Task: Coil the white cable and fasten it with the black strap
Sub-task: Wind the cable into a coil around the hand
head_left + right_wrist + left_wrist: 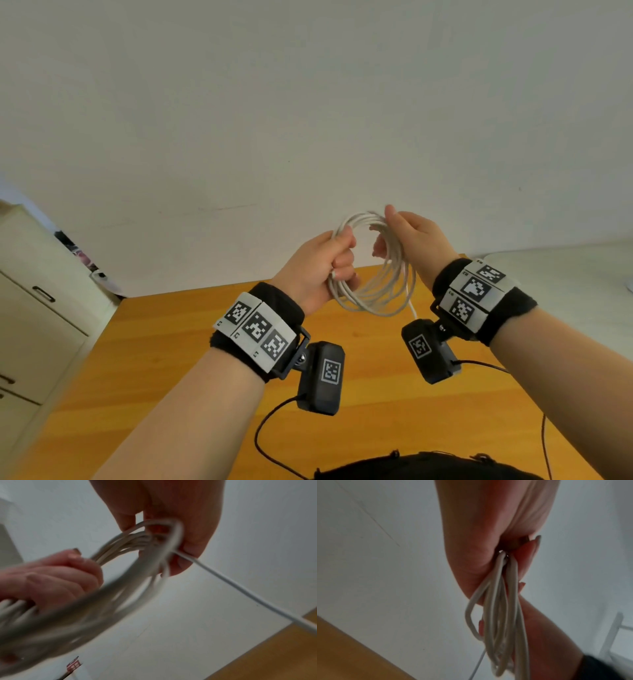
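Holding the white cable (375, 270) up in front of me, I have it wound into a round bundle of several loops, raised above the wooden worktop (178, 346) and between my two hands. My left hand (317, 270) is clenched around the left side of the bundle, fingers curled over the strands and thumb pressed on top. From the left wrist view the loops (501, 615) run out of that fist (479, 540) and hang down past my other palm. My right hand (416, 245) has the opposite side: the loops pass over my palm, and in the right wrist view my thumb (197, 534) and fingers (126, 517) curl round the strands (137, 566) (much of this is blurred, so the exact fingertip contact is hard to read). One loose length of cable (240, 589) leaves my right hand and trails down toward the worktop below it. Behind both hands is a plain white wall (308, 102). Off to the left of my left arm stands a pale cabinet (30, 308) with drawers.
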`<state>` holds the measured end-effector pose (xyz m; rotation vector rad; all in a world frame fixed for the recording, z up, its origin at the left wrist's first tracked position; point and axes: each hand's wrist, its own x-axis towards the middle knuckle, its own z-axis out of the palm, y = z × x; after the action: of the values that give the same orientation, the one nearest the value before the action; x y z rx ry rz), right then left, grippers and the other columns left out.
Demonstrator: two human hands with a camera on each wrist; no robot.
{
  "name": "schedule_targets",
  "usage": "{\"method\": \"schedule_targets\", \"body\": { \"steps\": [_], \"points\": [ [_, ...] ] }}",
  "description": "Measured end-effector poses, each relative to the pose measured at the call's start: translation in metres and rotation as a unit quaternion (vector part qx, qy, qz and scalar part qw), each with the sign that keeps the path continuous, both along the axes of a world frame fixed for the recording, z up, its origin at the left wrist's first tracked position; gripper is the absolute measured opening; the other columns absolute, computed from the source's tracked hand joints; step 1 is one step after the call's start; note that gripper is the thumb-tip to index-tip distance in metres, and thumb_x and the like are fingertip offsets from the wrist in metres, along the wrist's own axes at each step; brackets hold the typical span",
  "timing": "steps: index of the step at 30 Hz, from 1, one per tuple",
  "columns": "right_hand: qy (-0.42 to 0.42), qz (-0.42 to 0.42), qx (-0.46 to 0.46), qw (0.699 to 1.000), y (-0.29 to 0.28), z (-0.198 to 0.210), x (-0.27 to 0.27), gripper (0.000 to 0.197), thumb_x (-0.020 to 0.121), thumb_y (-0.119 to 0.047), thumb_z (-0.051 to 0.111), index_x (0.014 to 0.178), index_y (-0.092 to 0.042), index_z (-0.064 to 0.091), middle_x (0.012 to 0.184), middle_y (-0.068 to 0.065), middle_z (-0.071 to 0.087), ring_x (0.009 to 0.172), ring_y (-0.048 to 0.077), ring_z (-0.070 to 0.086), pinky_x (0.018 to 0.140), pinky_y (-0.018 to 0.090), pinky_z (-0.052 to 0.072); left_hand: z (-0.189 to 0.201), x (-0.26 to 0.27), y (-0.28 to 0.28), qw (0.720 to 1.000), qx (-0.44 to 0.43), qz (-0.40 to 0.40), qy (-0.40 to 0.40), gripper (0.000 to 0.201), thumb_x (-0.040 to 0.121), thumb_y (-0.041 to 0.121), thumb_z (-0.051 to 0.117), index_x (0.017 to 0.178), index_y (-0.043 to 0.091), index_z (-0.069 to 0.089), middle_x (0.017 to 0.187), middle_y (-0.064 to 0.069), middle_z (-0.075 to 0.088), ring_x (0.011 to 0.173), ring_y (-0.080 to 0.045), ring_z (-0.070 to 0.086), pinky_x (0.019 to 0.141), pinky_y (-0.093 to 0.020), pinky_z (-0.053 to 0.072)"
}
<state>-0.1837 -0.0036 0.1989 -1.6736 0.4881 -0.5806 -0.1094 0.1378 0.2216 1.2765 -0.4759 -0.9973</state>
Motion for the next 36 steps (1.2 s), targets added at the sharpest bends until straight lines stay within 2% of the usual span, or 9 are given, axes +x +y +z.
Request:
{"method": "schedule_targets", "body": {
  "steps": [4, 8, 15, 21, 24, 28, 30, 32, 36],
  "points": [
    [0.024, 0.014, 0.058, 0.998, -0.001, -0.014, -0.006, 0.045, 0.098, -0.035, 0.039, 0.093, 0.002, 0.063, 0.071, 0.009, 0.063, 0.062, 0.016, 0.060, 0.059, 0.019, 0.053, 0.004, 0.013, 0.003, 0.995, -0.051, 0.054, 0.067, 0.030, 0.099, 0.031, 0.038, 0.075, 0.015, 0.046, 0.040, 0.008, 0.033, 0.032, -0.005, 0.031, 0.055, -0.023, 0.044],
    [0.059, 0.012, 0.086, 0.994, 0.002, -0.028, -0.006, 0.028, 0.098, -0.022, 0.044, 0.101, -0.002, 0.063, 0.075, 0.009, 0.065, 0.068, 0.018, 0.063, 0.071, 0.027, 0.056, 0.005, 0.016, 0.002, 0.983, -0.089, 0.114, 0.112, 0.032, 0.099, 0.031, 0.039, 0.072, 0.016, 0.045, 0.042, 0.007, 0.034, 0.033, -0.006, 0.032, 0.056, -0.024, 0.042],
    [0.188, 0.090, -0.050, 0.977, 0.015, -0.044, -0.010, 0.032, 0.096, -0.006, 0.041, 0.126, -0.014, 0.049, 0.082, 0.003, 0.063, 0.069, 0.017, 0.060, 0.063, 0.023, 0.051, 0.000, 0.022, -0.001, 0.963, -0.115, 0.215, 0.114, 0.030, 0.098, 0.032, 0.043, 0.073, 0.016, 0.044, 0.049, 0.007, 0.036, 0.039, -0.007, 0.034, 0.064, -0.026, 0.043],
    [0.269, 0.145, -0.170, 0.937, 0.033, -0.047, -0.015, 0.048, 0.096, -0.006, 0.039, 0.142, -0.018, 0.035, 0.088, 0.003, 0.058, 0.055, 0.015, 0.055, 0.055, 0.023, 0.050, -0.002, 0.026, 0.000, 0.960, -0.106, 0.258, 0.025, 0.026, 0.098, 0.033, 0.041, 0.080, 0.015, 0.045, 0.058, 0.005, 0.035, 0.044, -0.007, 0.035, 0.067, -0.027, 0.045],
    [0.291, 0.146, -0.261, 0.909, 0.038, -0.043, -0.018, 0.044, 0.097, -0.008, 0.039, 0.139, -0.021, 0.042, 0.097, 0.004, 0.057, 0.060, 0.013, 0.053, 0.056, 0.021, 0.044, -0.006, 0.029, 0.001, 0.957, -0.087, 0.273, -0.043, 0.026, 0.098, 0.033, 0.042, 0.080, 0.015, 0.043, 0.058, 0.005, 0.037, 0.044, -0.008, 0.037, 0.064, -0.029, 0.041],
    [0.303, 0.134, -0.357, 0.873, 0.047, -0.029, -0.021, 0.039, 0.096, -0.010, 0.040, 0.132, -0.021, 0.052, 0.120, 0.009, 0.051, 0.100, 0.023, 0.056, 0.081, 0.028, 0.045, -0.017, 0.030, 0.002, 0.952, -0.036, 0.267, -0.143, 0.030, 0.097, 0.038, 0.040, 0.075, 0.018, 0.043, 0.046, 0.011, 0.045, 0.046, -0.011, 0.040, 0.058, -0.032, 0.034],
    [0.288, 0.132, -0.384, 0.867, 0.052, -0.022, -0.023, 0.036, 0.096, -0.011, 0.041, 0.127, -0.019, 0.057, 0.119, 0.007, 0.052, 0.105, 0.024, 0.055, 0.085, 0.028, 0.045, -0.022, 0.028, 0.002, 0.949, -0.013, 0.255, -0.184, 0.029, 0.097, 0.037, 0.038, 0.075, 0.019, 0.043, 0.048, 0.009, 0.046, 0.050, -0.014, 0.040, 0.053, -0.029, 0.033],
    [0.245, 0.123, -0.394, 0.877, 0.056, -0.015, -0.024, 0.029, 0.094, -0.015, 0.048, 0.118, -0.018, 0.064, 0.113, 0.003, 0.060, 0.103, 0.021, 0.058, 0.084, 0.025, 0.044, -0.025, 0.025, 0.002, 0.944, 0.009, 0.235, -0.232, 0.025, 0.098, 0.033, 0.037, 0.078, 0.018, 0.042, 0.055, 0.004, 0.046, 0.052, -0.015, 0.041, 0.052, -0.030, 0.035],
    [0.149, 0.094, -0.286, 0.942, 0.061, -0.008, -0.024, 0.011, 0.083, -0.017, 0.066, 0.094, -0.015, 0.068, 0.088, -0.003, 0.067, 0.081, 0.012, 0.062, 0.072, 0.016, 0.047, -0.029, 0.015, 0.003, 0.935, 0.042, 0.183, -0.301, 0.018, 0.097, 0.024, 0.038, 0.087, 0.011, 0.044, 0.066, 0.000, 0.051, 0.058, -0.015, 0.050, 0.060, -0.033, 0.043]
  ]
}}
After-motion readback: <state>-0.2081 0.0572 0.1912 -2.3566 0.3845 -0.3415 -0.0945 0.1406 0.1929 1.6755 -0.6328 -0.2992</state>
